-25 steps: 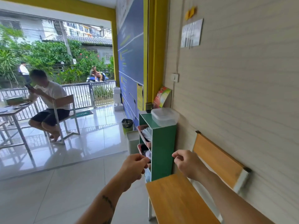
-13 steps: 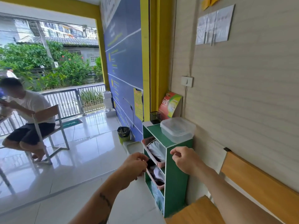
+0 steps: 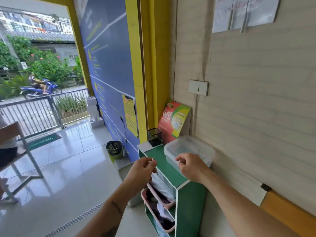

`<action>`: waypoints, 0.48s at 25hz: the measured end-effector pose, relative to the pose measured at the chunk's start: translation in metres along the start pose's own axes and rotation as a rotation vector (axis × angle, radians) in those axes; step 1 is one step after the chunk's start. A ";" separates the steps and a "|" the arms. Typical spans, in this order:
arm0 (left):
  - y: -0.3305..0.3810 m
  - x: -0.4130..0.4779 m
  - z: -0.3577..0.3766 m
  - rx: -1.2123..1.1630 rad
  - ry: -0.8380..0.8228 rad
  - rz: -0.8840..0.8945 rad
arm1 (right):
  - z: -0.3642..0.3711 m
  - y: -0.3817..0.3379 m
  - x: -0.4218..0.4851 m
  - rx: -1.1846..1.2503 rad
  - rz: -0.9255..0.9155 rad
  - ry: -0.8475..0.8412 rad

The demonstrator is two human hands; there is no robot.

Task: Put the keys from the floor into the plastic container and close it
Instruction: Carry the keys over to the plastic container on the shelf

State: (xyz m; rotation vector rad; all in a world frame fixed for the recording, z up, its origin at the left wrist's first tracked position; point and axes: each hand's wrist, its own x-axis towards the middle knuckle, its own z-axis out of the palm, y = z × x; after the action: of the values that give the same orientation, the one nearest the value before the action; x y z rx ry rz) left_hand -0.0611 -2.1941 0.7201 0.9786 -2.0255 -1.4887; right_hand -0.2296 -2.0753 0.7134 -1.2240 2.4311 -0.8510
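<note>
A clear plastic container with its lid on stands on top of a green shelf unit against the wall. My left hand is closed just left of the shelf's front corner, and a thin pale tip sticks out between thumb and finger. The rest of what it holds is hidden in the fist. My right hand hovers with curled fingers at the container's near edge, and nothing shows in it. I cannot tell whether it touches the container.
A black mesh cup and a red-green sign stand behind the container. Pink baskets of cloth fill the shelves. A bin sits on the tiled floor, a wooden bench at right, a seated person at far left.
I have come closer to the green shelf, which now looms larger. Both hands have risen to the level of its top, and the right hand has reached the container's edge.
</note>
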 end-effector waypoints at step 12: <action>-0.054 0.241 0.005 0.318 -0.296 0.036 | 0.049 0.010 0.153 -0.249 0.239 0.052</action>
State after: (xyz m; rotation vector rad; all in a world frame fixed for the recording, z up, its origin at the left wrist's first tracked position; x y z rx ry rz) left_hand -0.2070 -2.3817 0.6538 0.8722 -2.5368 -1.3854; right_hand -0.3032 -2.2114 0.6699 -0.9690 2.7198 -0.5311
